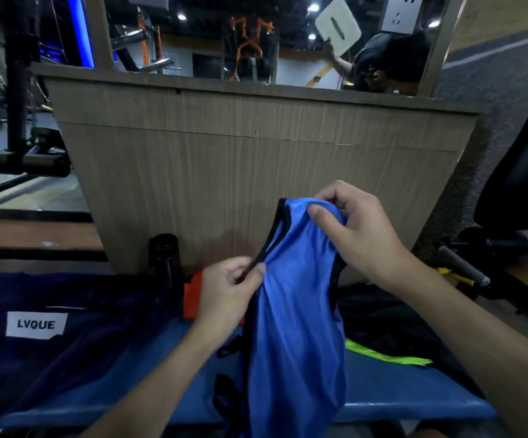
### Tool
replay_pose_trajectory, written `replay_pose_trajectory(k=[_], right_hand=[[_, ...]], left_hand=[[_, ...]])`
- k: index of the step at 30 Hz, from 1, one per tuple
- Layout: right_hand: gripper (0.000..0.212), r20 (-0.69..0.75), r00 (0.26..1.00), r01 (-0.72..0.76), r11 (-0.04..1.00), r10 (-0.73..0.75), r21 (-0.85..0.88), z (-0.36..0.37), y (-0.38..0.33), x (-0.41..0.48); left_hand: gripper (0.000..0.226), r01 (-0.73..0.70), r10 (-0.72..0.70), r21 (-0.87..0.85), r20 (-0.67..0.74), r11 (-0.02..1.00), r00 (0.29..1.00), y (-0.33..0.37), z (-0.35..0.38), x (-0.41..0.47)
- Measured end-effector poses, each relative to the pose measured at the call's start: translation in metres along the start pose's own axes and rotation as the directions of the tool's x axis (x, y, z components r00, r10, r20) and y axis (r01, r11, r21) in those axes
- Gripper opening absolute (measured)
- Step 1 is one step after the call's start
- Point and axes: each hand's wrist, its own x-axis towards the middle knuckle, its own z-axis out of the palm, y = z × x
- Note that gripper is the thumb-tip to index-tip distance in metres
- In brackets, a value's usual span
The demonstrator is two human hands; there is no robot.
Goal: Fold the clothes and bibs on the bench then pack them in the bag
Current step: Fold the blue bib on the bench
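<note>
Folding step: my left hand (pixel 229 290) pinches the bib (pixel 297 311) by its black trim, my right hand (pixel 357 229) grips its top, above the bench (pixel 398 403). Next: square both shoulders together.

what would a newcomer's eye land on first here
The bright blue bib with black trim, held up at centre above the blue bench: the left hand pinches its black edge and the right hand grips its top. Next come the white LVQUE label on dark navy fabric at left, and a neon yellow strip at right.
</note>
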Motion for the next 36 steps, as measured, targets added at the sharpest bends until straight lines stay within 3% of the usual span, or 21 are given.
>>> replay_pose_trajectory(k=[4,8,12,17,21,26,32,36], right_hand=[[0.012,-0.194,0.976,-0.081,0.992,0.099,0.096,-0.006,0.022,0.015],[0.021,-0.361,0.897,-0.165,0.952,0.254,0.258,-0.02,0.055,0.036],[0.018,-0.474,0.806,-0.263,0.932,0.355,0.251,-0.038,0.113,0.043],[0.019,-0.516,0.723,-0.402,0.887,0.459,0.226,-0.061,0.214,0.015],[0.013,-0.513,0.7,-0.491,0.857,0.496,0.158,-0.074,0.29,-0.023],[0.004,-0.45,0.677,-0.63,0.775,0.583,0.055,-0.075,0.365,-0.08],[0.01,-0.459,0.602,-0.74,0.673,0.654,-0.012,-0.077,0.411,-0.124],[0.011,-0.45,0.593,-0.777,0.621,0.667,-0.104,-0.083,0.421,-0.141]], left_hand=[[0.023,-0.051,0.05,0.014,0.075,0.999,0.996,0.049,-0.01,0.057],[0.014,-0.206,0.118,0.273,0.306,0.94,0.945,0.099,0.001,0.144],[0.008,-0.242,0.048,0.377,0.456,0.894,0.889,0.099,0.06,0.199],[0.01,-0.189,-0.064,0.398,0.543,0.898,0.837,0.012,0.147,0.225],[0.013,-0.055,-0.165,0.349,0.569,0.936,0.805,-0.081,0.202,0.219],[0.005,-0.036,-0.216,0.374,0.608,0.927,0.764,-0.188,0.25,0.202],[0.033,0.002,-0.293,0.4,0.666,0.916,0.686,-0.248,0.275,0.173],[0.022,-0.066,-0.292,0.453,0.673,0.889,0.679,-0.269,0.29,0.163]])
